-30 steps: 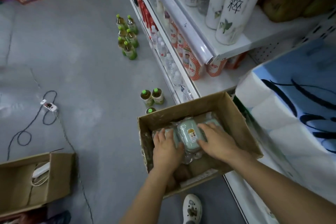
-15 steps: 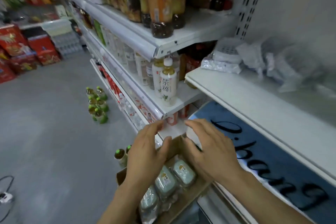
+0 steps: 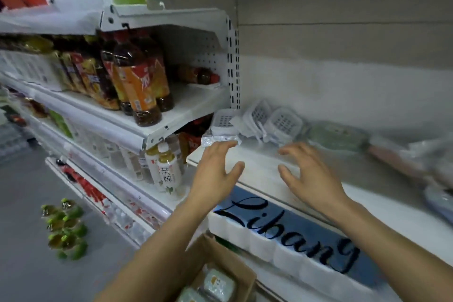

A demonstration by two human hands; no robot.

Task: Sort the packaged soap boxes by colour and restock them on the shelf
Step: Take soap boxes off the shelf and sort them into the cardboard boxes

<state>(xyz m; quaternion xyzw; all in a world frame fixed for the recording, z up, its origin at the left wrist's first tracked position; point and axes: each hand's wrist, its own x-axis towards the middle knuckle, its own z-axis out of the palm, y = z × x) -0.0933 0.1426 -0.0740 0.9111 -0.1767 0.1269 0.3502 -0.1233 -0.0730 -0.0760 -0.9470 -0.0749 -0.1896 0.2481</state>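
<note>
Head cam, only view. Both hands are hovering over the front of the white shelf [image 3: 267, 167], holding nothing. L hand [image 3: 215, 174] is sitting just past the shelf's left front corner, fingers loosely spread and slightly bent, thumb sticking out to the right, fingertips reaching toward a silvery wrapped pack [image 3: 219, 141] at the shelf's left end; can't tell if they're touching it. R hand [image 3: 308, 174] is floating to the right of it, fingers spread and curved downward, thumb pointing left toward the other thumb. The two hands are staying apart w/ bare shelf showing between them.

Soap boxes: white ones w/ grid-pattern lids [image 3: 282, 125] are lying in wrap at the back-left of that shelf, against the rear wall. Next to them on the right a pale green pack [image 3: 338, 136] is lying flat, then a pinkish one [image 3: 397, 162] further right; that end is blurring badly, so colours there are prob. but not certainly right. More green soap boxes [image 3: 218, 284] are sitting in the open cardboard box [image 3: 247, 274] at bottom centre, below the forearms.

Under the shelf a blue-and-white tissue pack w/ black script lettering [image 3: 294, 235] is filling the lower tier. To the left, orange-label tea bottles [image 3: 139, 86] are standing on the adjacent shelf, a white-label bottle [image 3: 168, 171] one tier down. Green-capped bottles [image 3: 66, 228] are clustering on the grey floor at lower left.
</note>
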